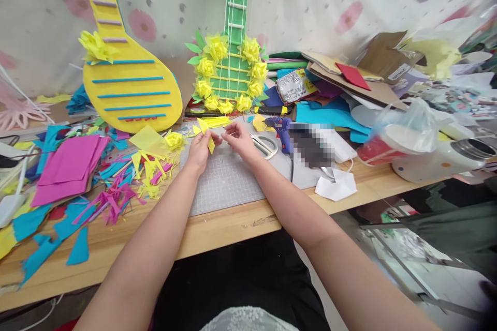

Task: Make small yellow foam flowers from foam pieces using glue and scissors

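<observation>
My left hand (199, 153) is closed around a folded piece of yellow paper (211, 144), whose pointed corners stick out above and beside the fingers. Close to its right, my right hand (241, 140) has thumb and fingertips drawn together in a pinch; whatever they hold is too small to make out. Both hands are over a grey cutting mat (227, 189). Yellow paper strips (215, 122) lie just behind them. Scissors (265, 146) with pale handles rest partly behind my right wrist, and a blue glue gun (282, 132) lies beyond.
Behind the mat stands a green paper instrument (235, 70) ringed with yellow paper flowers; a yellow one (132, 83) leans at its left. Paper scraps and magenta sheets (72, 168) cover the left side. To the right are a face mask (336, 184), a bagged cup (388, 142) and a white flask (430, 161).
</observation>
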`<state>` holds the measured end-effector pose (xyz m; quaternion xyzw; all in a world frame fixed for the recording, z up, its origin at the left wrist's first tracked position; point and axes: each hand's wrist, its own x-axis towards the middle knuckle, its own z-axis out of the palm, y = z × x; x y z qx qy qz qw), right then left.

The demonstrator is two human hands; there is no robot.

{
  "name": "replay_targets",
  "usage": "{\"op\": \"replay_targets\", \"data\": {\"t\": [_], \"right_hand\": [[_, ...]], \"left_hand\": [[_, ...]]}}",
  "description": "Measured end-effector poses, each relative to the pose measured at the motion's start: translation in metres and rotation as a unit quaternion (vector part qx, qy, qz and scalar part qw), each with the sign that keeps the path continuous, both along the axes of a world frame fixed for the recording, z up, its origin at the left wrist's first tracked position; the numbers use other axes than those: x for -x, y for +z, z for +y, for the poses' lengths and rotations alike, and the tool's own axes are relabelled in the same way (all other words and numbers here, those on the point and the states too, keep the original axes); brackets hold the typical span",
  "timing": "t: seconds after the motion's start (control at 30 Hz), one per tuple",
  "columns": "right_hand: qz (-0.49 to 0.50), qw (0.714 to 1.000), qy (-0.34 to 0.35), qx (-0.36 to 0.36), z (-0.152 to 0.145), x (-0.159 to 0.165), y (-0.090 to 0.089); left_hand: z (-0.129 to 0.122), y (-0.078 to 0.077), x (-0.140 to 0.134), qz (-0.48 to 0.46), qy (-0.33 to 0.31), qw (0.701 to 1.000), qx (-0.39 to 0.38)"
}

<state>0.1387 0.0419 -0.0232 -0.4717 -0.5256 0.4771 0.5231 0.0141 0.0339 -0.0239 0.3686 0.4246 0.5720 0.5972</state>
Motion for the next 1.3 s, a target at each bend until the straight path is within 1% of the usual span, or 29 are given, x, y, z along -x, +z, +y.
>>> {"op": "replay_targets", "data": {"t": [0.03, 0.13, 0.17, 0.23, 0.37, 0.43, 0.53, 0.67, 0.77, 0.83, 0.93, 1.03, 1.13, 1.3], "right_hand": [[0.008, 1.0, 0.003, 0.01, 0.0, -0.002, 0.002], [0.041, 0.997, 0.053, 0.033, -0.001, -0.006, 0.007], [0.05, 0.996, 0.067, 0.038, -0.002, -0.006, 0.007], [0.07, 0.993, 0.08, 0.045, -0.001, -0.006, 0.007], [0.119, 0.989, 0.072, 0.058, 0.002, -0.007, 0.002], [0.132, 0.988, 0.055, 0.063, 0.004, -0.008, 0.0], [0.143, 0.986, 0.035, 0.074, 0.005, -0.009, 0.0], [0.148, 0.981, 0.072, 0.099, 0.002, -0.007, 0.001], [0.151, 0.979, 0.091, 0.102, 0.0, -0.005, 0.002], [0.156, 0.979, 0.079, 0.107, 0.0, -0.005, 0.003], [0.163, 0.979, 0.036, 0.116, 0.002, -0.007, 0.002], [0.168, 0.979, 0.002, 0.117, 0.005, -0.008, -0.001], [0.173, 0.977, -0.004, 0.123, 0.007, -0.007, -0.003], [0.187, 0.974, -0.005, 0.129, 0.011, -0.009, -0.004]], "left_hand": [[-0.002, 0.003, 0.001, 0.011, -0.037, 0.999, 0.014], [-0.008, 0.009, 0.002, 0.053, -0.153, 0.986, 0.042], [-0.01, 0.01, 0.001, 0.07, -0.176, 0.981, 0.044], [-0.012, 0.01, 0.0, 0.105, -0.2, 0.973, 0.041], [-0.011, 0.01, 0.001, 0.137, -0.219, 0.965, 0.042], [-0.011, 0.01, 0.002, 0.141, -0.225, 0.963, 0.049], [-0.011, 0.011, 0.003, 0.158, -0.208, 0.963, 0.059], [-0.012, 0.011, 0.0, 0.168, -0.179, 0.967, 0.06], [-0.013, 0.012, 0.0, 0.172, -0.186, 0.965, 0.065], [-0.013, 0.013, 0.001, 0.174, -0.203, 0.961, 0.074], [-0.012, 0.016, 0.002, 0.172, -0.227, 0.954, 0.093], [-0.012, 0.017, 0.001, 0.173, -0.219, 0.954, 0.108], [-0.012, 0.019, -0.001, 0.168, -0.203, 0.957, 0.119], [-0.015, 0.019, 0.0, 0.142, -0.206, 0.959, 0.134]]}}
